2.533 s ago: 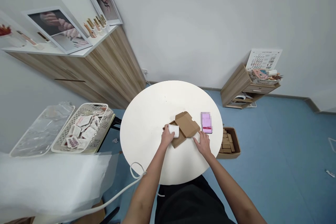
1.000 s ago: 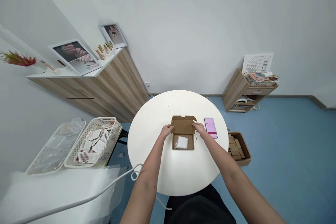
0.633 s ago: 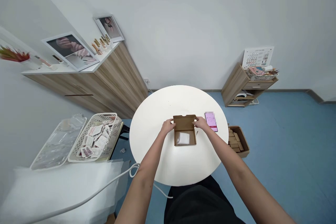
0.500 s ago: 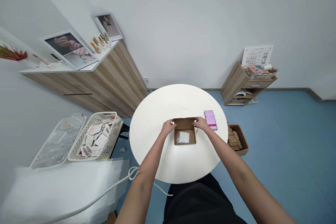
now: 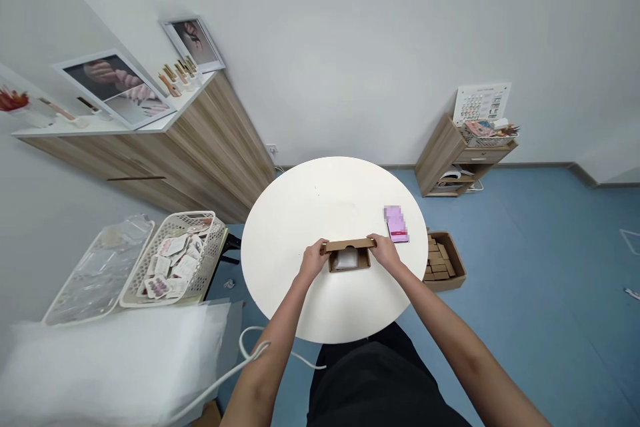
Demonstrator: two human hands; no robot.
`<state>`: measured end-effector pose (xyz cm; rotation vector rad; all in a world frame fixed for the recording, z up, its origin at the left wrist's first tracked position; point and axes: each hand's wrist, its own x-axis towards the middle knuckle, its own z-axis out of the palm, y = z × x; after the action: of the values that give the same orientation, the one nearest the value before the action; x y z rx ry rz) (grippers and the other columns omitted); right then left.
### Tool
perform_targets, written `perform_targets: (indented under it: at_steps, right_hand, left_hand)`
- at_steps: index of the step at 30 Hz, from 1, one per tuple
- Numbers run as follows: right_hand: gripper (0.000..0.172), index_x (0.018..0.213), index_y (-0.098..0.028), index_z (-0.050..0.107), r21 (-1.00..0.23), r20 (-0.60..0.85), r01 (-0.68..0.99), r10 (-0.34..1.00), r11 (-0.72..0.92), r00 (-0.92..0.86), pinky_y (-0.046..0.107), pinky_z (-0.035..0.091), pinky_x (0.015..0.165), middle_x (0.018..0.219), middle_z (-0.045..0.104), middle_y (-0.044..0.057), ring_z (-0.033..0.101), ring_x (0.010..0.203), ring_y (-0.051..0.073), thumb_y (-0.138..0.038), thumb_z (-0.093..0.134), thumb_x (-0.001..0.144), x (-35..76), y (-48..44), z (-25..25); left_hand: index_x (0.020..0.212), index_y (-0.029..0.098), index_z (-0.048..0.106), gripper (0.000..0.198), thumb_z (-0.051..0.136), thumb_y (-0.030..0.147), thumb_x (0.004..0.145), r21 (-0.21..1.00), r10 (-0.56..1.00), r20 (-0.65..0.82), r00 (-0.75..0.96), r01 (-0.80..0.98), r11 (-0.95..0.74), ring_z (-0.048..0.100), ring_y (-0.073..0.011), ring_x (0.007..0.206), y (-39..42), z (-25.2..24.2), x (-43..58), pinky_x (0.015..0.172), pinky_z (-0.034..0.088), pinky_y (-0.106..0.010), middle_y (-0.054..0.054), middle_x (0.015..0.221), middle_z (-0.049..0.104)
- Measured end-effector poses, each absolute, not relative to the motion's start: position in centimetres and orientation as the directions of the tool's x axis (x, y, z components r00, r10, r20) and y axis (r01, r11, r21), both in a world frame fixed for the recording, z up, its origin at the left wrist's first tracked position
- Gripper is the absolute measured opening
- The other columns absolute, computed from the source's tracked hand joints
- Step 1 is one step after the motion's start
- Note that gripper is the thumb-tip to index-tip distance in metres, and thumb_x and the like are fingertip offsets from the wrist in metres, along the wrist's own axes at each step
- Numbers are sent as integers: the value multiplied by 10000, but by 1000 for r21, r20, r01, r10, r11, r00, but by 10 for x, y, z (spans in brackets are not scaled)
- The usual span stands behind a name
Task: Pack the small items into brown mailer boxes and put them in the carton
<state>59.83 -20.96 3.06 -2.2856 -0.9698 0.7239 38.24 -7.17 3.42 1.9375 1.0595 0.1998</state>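
A small brown cardboard box [image 5: 367, 260] rests on the round white table [image 5: 335, 313] in front of me. Its lid [image 5: 349, 245] is tipped partway down over the opening. Inside lies a white packet [image 5: 346, 259], partly covered by the lid. My left hand [image 5: 314, 259] grips the lid's left end, fingers closed on it. At the right end, my right hand [image 5: 383, 250] pinches the lid the same way. Just beyond my right hand, a phone [image 5: 397, 224] with a pink-purple screen lies on the table.
Right of the table, a carton [image 5: 457, 273] of small brown boxes sits on the floor. To the left are a white basket [image 5: 216, 240] of packets and a tray [image 5: 90, 280] of clear plastic. A white cable [image 5: 220, 380] crosses near my left forearm.
Both hands have swung the box lid forward and down toward me, so it now hides part of the packet. The whole view has shifted slightly.
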Motion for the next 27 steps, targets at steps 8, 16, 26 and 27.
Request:
perform_targets:
  at_steps: [8, 16, 26, 27]
  right_hand:
    - [394, 1119, -269, 676, -663, -252, 484, 779, -571, 574, 277, 446, 782, 941, 721, 30, 644, 894, 218, -102, 563, 781, 593, -215, 32]
    - [574, 1205, -296, 636, -585, -271, 593, 822, -554, 501, 259, 429, 784, 1082, 716, 22, 641, 948, 212, 2, 478, 740, 580, -242, 14]
    - [818, 1439, -310, 434, -492, -258, 724, 875, -484, 410, 327, 483, 899, 1442, 511, -1, 560, 1178, 245, 26, 437, 693, 567, -270, -22]
    - [816, 1453, -307, 413, -491, -253, 732, 882, -471, 398, 333, 484, 914, 1445, 507, 4, 554, 1190, 244, 16, 438, 704, 566, -272, -26]
  left_hand:
    - [1090, 284, 610, 302, 587, 220, 796, 798, 758, -232, 610, 564, -210, 689, -194, 939, -78, 24, 386, 836, 539, -306, 4, 983, 725]
    - [1270, 273, 548, 514, 498, 100, 788, 738, 721, -105, 685, 540, -405, 625, -198, 1113, -104, -6, 361, 967, 511, -374, -24, 1220, 659]
    - [1473, 320, 335, 811, 447, -9, 739, 598, 705, -88, 704, 603, -528, 466, -211, 1338, -133, -46, 344, 1035, 489, -379, -13, 1545, 359]
    - [1485, 315, 309, 817, 445, -1, 744, 601, 700, -85, 709, 597, -532, 456, -212, 1345, -135, -49, 343, 1041, 483, -380, -17, 1557, 332]
